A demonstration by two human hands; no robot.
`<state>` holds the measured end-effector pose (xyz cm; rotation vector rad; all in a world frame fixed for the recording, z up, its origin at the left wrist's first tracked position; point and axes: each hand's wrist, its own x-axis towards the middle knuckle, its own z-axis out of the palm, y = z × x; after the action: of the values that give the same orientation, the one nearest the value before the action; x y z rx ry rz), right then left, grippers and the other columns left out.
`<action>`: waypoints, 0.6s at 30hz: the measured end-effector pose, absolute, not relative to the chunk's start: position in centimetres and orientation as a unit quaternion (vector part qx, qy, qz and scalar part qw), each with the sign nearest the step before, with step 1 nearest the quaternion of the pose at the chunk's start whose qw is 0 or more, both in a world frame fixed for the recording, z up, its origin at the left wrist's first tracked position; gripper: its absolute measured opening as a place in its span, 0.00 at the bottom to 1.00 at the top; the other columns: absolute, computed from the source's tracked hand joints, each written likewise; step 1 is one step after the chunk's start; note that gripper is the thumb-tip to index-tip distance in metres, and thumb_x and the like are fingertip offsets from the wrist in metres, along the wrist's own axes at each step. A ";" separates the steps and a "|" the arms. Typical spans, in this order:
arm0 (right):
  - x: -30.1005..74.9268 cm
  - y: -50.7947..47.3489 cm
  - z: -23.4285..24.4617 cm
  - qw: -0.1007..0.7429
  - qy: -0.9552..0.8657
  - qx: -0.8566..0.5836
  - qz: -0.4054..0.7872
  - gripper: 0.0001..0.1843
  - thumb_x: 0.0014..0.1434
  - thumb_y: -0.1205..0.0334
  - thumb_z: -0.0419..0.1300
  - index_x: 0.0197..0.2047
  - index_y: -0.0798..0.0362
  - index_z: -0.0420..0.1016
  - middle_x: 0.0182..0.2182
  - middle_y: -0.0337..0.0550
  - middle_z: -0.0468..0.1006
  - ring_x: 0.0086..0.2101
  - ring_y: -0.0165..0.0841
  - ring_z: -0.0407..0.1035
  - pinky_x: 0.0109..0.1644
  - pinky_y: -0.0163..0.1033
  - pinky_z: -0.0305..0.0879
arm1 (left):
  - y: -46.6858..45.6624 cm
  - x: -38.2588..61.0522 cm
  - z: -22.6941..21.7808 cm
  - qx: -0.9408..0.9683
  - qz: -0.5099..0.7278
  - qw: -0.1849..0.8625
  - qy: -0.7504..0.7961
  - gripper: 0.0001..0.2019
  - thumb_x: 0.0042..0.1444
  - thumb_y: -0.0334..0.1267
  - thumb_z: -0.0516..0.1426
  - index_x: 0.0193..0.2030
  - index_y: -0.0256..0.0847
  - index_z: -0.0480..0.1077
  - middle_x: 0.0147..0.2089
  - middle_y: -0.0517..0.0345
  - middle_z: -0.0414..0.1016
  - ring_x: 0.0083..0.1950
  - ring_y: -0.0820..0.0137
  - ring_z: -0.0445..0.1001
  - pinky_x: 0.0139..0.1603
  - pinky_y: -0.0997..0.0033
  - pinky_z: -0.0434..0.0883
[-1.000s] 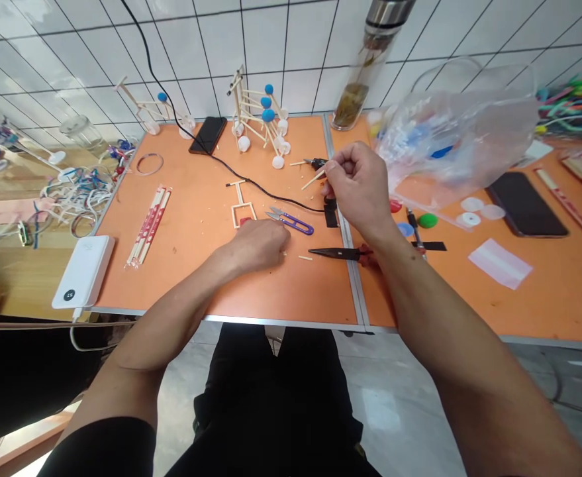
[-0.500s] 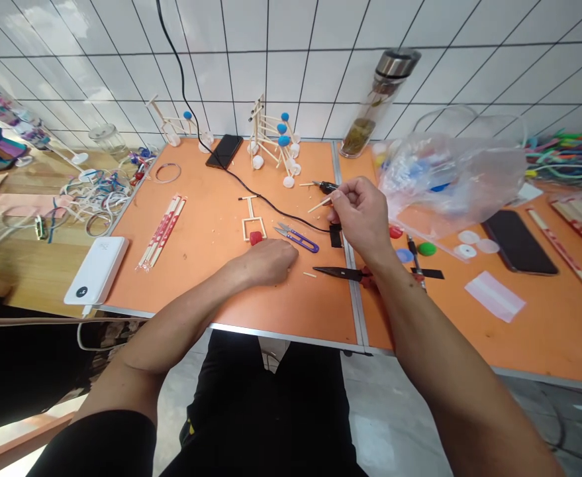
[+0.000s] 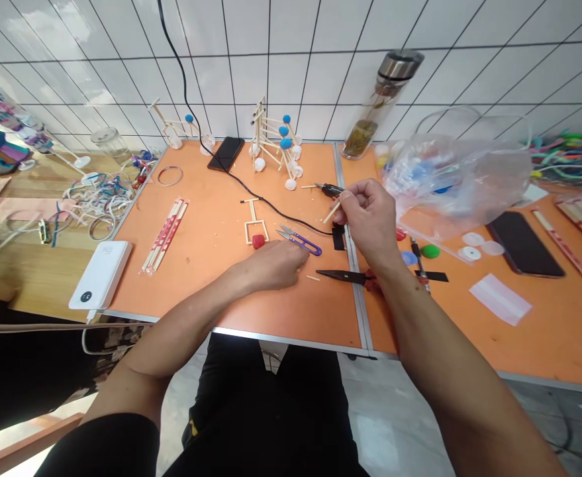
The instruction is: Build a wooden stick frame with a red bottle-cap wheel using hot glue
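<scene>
My right hand (image 3: 367,218) is raised above the orange table (image 3: 201,265) and pinches a short wooden stick (image 3: 331,212) between thumb and fingers. My left hand (image 3: 277,263) rests on the table with fingers curled, close to the purple-handled thread snips (image 3: 301,241); I cannot see anything in it. A small stick frame with a red cap (image 3: 255,232) lies just beyond the left hand. Black scissors (image 3: 345,276) lie beneath my right wrist. A glue gun tip (image 3: 328,189) sits just past the stick.
A stick-and-ball model (image 3: 275,146) stands at the back by a black phone (image 3: 226,153) and cable. Wrapped chopsticks (image 3: 165,226) and a white power bank (image 3: 100,274) lie left. A clear plastic bag (image 3: 457,179), bottle caps, a bottle (image 3: 380,103) and another phone (image 3: 525,243) lie right.
The view tilted up over the second. My right hand turned the stick so its tip points lower. My left hand slid slightly right, uncovering the red cap.
</scene>
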<state>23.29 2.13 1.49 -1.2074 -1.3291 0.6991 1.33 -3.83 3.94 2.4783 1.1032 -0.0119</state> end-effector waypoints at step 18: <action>21.2 0.1 2.2 0.527 -0.611 -0.419 0.416 0.27 0.57 0.45 0.78 0.56 0.43 0.79 0.36 0.34 0.79 0.38 0.36 0.78 0.46 0.44 0.77 | 1.2 -0.4 3.9 0.406 0.524 0.641 0.388 0.14 0.40 0.28 0.74 0.36 0.38 0.82 0.30 0.66 0.80 0.27 0.79 0.74 0.32 0.79 0.74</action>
<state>21.17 0.06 2.23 -1.0023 -1.4597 0.9936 -0.42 1.17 3.93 0.9251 0.8836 1.1938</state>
